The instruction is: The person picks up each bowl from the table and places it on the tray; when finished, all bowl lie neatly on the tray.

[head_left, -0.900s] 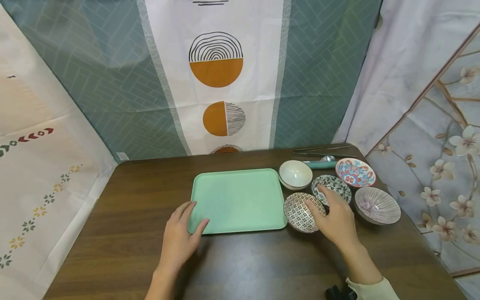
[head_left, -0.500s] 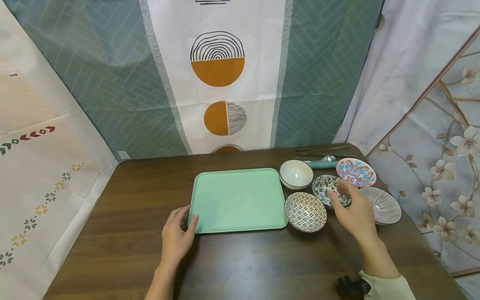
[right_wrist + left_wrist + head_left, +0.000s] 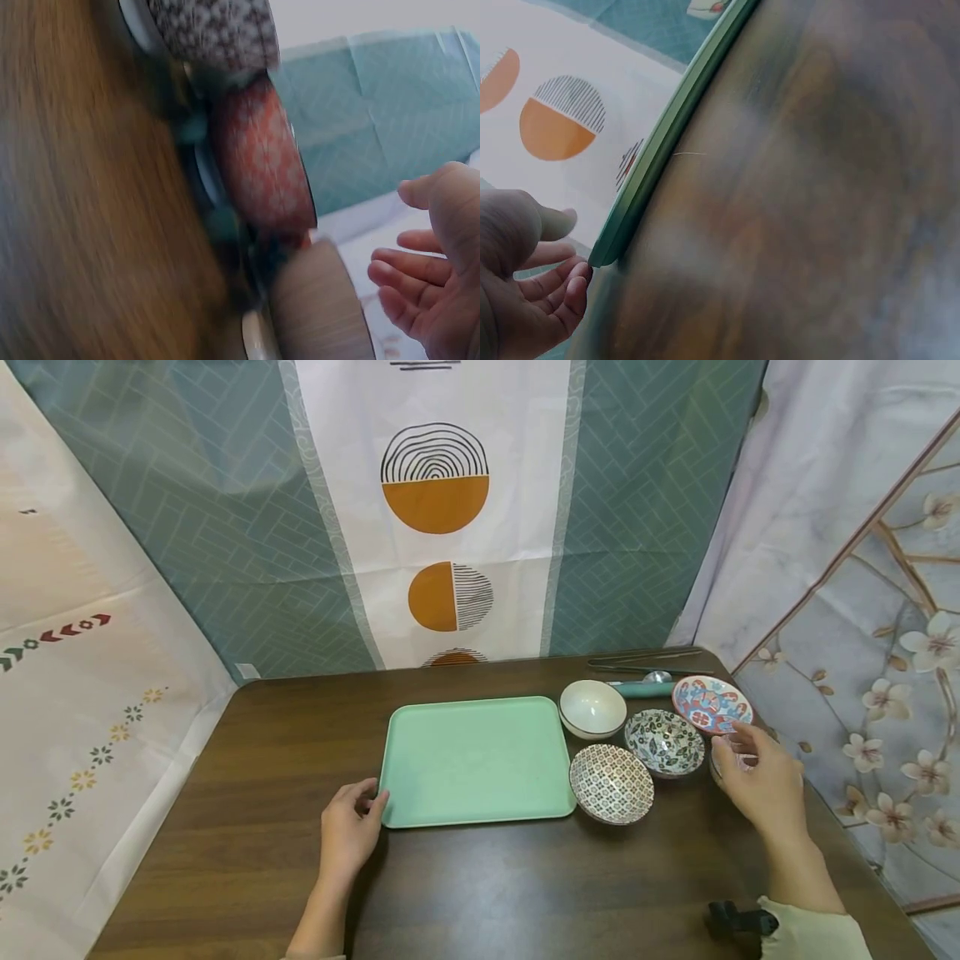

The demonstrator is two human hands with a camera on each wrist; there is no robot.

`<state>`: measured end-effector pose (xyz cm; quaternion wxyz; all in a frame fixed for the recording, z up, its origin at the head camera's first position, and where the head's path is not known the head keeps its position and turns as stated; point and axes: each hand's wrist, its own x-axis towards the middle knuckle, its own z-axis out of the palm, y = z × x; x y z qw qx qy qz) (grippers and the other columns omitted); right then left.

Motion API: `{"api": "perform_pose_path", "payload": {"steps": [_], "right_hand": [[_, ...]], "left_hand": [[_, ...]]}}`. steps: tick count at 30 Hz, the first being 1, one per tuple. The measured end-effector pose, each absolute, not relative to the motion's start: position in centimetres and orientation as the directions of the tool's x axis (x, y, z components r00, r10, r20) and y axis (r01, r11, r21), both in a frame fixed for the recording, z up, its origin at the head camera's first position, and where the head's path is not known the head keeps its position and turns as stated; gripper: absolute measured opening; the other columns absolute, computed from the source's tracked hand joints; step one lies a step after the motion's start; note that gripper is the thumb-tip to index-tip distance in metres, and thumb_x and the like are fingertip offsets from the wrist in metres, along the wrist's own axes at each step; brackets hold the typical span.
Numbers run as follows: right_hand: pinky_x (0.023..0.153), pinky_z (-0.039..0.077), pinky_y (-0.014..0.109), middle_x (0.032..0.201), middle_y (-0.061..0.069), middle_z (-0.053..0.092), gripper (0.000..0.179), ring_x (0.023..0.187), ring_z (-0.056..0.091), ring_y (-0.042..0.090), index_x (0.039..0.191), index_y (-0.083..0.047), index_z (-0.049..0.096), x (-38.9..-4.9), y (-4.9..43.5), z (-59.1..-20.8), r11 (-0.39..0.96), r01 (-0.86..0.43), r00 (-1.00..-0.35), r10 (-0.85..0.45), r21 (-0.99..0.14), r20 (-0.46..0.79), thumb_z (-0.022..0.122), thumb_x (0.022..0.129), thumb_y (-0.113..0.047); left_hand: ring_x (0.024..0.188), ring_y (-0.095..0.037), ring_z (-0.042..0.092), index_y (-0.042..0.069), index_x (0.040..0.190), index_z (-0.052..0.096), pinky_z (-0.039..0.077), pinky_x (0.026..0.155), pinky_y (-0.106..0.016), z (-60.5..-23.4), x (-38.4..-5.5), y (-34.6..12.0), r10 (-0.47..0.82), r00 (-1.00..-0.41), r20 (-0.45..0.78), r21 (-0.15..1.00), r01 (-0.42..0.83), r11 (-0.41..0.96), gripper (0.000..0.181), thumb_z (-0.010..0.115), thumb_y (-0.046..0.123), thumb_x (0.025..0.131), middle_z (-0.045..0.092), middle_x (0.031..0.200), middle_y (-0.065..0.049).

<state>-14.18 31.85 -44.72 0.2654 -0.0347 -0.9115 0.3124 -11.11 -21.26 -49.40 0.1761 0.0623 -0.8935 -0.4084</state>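
In the head view my right hand point(image 3: 765, 777) hovers over a striped bowl point(image 3: 319, 307) at the table's right side, hiding most of it. Its fingers are loosely bent with nothing between them. The right wrist view has that hand beside the bowl's tan outer wall. My left hand point(image 3: 351, 828) is at the near left corner of a pale green tray point(image 3: 476, 764). Its fingertips meet the corner in the left wrist view, while the thumb stands apart above. Left of the right hand sit a bowl with dark leaves point(image 3: 664, 743) and a brown-patterned bowl point(image 3: 611, 783).
A white bowl point(image 3: 592, 708) stands at the tray's right edge. Behind the bowls lie a teal-handled spoon point(image 3: 643, 690) and dark chopsticks point(image 3: 645, 660). A red and blue patterned bowl point(image 3: 712, 703) is near the right edge of the wooden table point(image 3: 262, 760).
My right hand has moved rightward from the brown-patterned bowl, past the leaf bowl, to the striped one. The left hand has drawn slightly back and down along the tray's corner, its fingers closer together.
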Motion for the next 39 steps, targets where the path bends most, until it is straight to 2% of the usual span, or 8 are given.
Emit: {"api": "perform_pose_path", "payload": {"steps": [5,9,12,21,29,34,39], "right_hand": [[0.073,0.041,0.044,0.101,0.028,0.07,0.037,0.087,0.064,0.045,0.121,0.008,0.065,-14.3,34.1,-45.3,0.834,-0.053,-0.827,0.271,-0.549,0.493,0.069,0.093,-0.015],[0.082,0.038,0.056,0.106,0.032,0.066,0.036,0.092,0.061,0.048,0.119,0.011,0.064,-14.1,35.7,-45.9,0.839,-0.014,-0.827,0.295,-0.543,0.478,0.067,0.093,-0.014],[0.089,0.035,0.06,0.107,0.035,0.064,0.036,0.096,0.058,0.051,0.119,0.013,0.062,-14.0,36.6,-46.3,0.841,0.007,-0.82,0.315,-0.541,0.478,0.067,0.092,-0.012],[0.094,0.033,0.063,0.11,0.036,0.062,0.037,0.103,0.054,0.054,0.115,0.013,0.063,-13.2,38.3,-47.6,0.847,0.053,-0.805,0.35,-0.529,0.479,0.07,0.088,-0.011],[0.084,0.035,0.07,0.113,0.045,0.057,0.044,0.097,0.047,0.068,0.117,0.013,0.061,-12.7,39.5,-47.7,0.853,0.203,-0.89,0.366,-0.481,0.274,0.058,0.097,-0.026],[0.083,0.037,0.068,0.108,0.044,0.059,0.038,0.096,0.048,0.068,0.111,0.016,0.062,-12.7,40.1,-47.4,0.856,0.218,-0.914,0.348,-0.468,0.21,0.05,0.096,-0.017],[0.084,0.037,0.066,0.105,0.042,0.062,0.037,0.098,0.049,0.065,0.113,0.018,0.061,-12.6,40.1,-47.3,0.838,0.227,-0.913,0.36,-0.497,0.191,0.048,0.097,-0.013]], "left_hand": [[0.082,-0.025,0.066,-0.008,0.116,0.071,0.051,0.066,-0.025,-49.6,-11.4,-21.5,-0.259,-0.945,0.201,0.756,-0.018,0.654,0.029,0.075,0.009,0.092,0.07,0.103,-0.018],[0.082,-0.025,0.066,-0.008,0.115,0.071,0.052,0.067,-0.026,-49.8,-11.5,-21.5,-0.253,-0.949,0.191,0.753,-0.024,0.657,0.029,0.075,0.008,0.092,0.071,0.101,-0.017],[0.08,-0.024,0.066,-0.008,0.112,0.073,0.051,0.065,-0.026,-49.8,-11.6,-21.6,-0.252,-0.947,0.199,0.748,-0.02,0.663,0.026,0.076,0.007,0.091,0.071,0.098,-0.016],[0.075,-0.022,0.066,-0.007,0.107,0.075,0.049,0.063,-0.025,-49.9,-11.8,-21.6,-0.259,-0.944,0.206,0.748,-0.019,0.664,0.021,0.077,0.005,0.089,0.07,0.091,-0.013],[0.074,-0.02,0.065,-0.006,0.105,0.076,0.049,0.063,-0.023,-50.4,-11.8,-21.9,-0.273,-0.938,0.212,0.755,-0.02,0.656,0.021,0.079,0.003,0.087,0.07,0.089,-0.011],[0.074,-0.02,0.065,-0.005,0.104,0.077,0.049,0.063,-0.023,-50.5,-11.6,-22.0,-0.27,-0.941,0.205,0.754,-0.024,0.657,0.02,0.08,0.002,0.085,0.071,0.088,-0.01],[0.074,-0.018,0.063,-0.004,0.102,0.078,0.048,0.064,-0.023,-50.4,-11.2,-22.2,-0.274,-0.944,0.186,0.758,-0.04,0.651,0.02,0.081,0.005,0.085,0.071,0.085,-0.008]]}}
